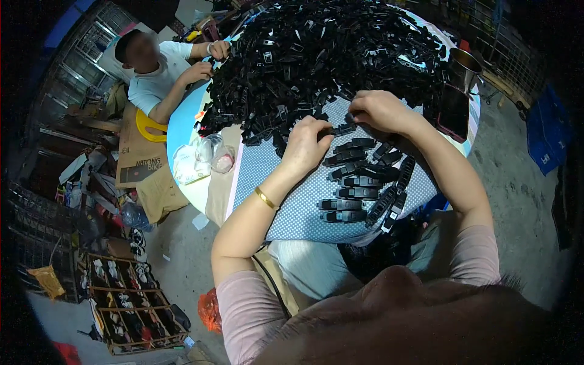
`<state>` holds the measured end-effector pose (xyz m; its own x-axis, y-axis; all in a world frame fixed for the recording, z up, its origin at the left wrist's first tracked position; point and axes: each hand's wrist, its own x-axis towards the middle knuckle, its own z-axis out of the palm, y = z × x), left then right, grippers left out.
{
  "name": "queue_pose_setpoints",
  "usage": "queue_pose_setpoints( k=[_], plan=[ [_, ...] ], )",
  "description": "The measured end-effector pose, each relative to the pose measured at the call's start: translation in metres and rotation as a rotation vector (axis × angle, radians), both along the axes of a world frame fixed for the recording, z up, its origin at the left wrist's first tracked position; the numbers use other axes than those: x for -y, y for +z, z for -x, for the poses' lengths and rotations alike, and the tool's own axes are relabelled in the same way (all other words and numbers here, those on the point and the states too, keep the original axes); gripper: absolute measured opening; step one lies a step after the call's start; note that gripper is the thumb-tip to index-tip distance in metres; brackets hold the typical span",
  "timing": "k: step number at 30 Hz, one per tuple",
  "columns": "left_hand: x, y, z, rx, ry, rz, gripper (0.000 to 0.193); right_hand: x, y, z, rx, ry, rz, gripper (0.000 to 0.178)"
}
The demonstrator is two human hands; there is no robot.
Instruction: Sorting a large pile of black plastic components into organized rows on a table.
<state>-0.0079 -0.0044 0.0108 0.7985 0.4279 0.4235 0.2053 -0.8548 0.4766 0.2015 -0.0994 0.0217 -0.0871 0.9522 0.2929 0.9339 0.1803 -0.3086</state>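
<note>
My left hand (302,145) is closed, its thumb and fingers pinching the end of a small black plastic part (345,129) just above the patterned cloth. Close beside it, my right hand (382,112) has its fingertips together around another small black plastic piece (350,117), partly hidden by the fingers. The two pieces are close together; whether they touch I cannot tell. Nearer to me, several longer black buckle-like parts (359,193) lie in rough rows on the cloth (292,210). Beyond both hands rises a large heap of loose black plastic parts (328,55).
Across the round table's left side, a person in a white shirt (159,73) has both hands at the heap's edge. Clear plastic packaging (210,152) lies left of my left forearm. A phone (454,114) and a metal cup (465,66) are at the right edge.
</note>
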Motion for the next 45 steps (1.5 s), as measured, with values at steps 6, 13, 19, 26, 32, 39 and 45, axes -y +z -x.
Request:
queue_pose_setpoints(
  k=[6,13,19,26,32,39,45],
  plan=[
    [-0.001,-0.003,-0.001,-0.023,0.034,0.013,0.022,0.002,0.001,-0.002,0.039,-0.007,-0.173,0.017],
    [-0.008,-0.003,0.001,-0.053,0.047,0.050,0.023,0.007,0.009,0.007,0.113,0.099,-0.032,0.023],
    [-0.007,0.005,-0.001,-0.078,0.058,0.079,0.022,0.006,0.010,0.007,0.000,0.171,-0.046,0.020],
    [-0.012,-0.001,-0.006,-0.050,-0.012,0.203,0.020,-0.003,-0.003,0.016,-0.070,0.220,-0.082,0.019],
    [-0.016,0.021,0.001,-0.123,-0.293,0.093,0.020,0.005,0.010,0.008,-0.330,0.280,0.278,0.020],
    [-0.096,0.014,0.027,-0.023,0.665,-0.395,0.038,-0.012,0.001,0.019,-0.086,0.213,-0.129,0.035],
    [-0.095,0.019,0.021,-0.260,0.734,-0.204,0.043,-0.032,-0.012,0.025,0.037,0.255,-0.151,0.032]
  ],
)
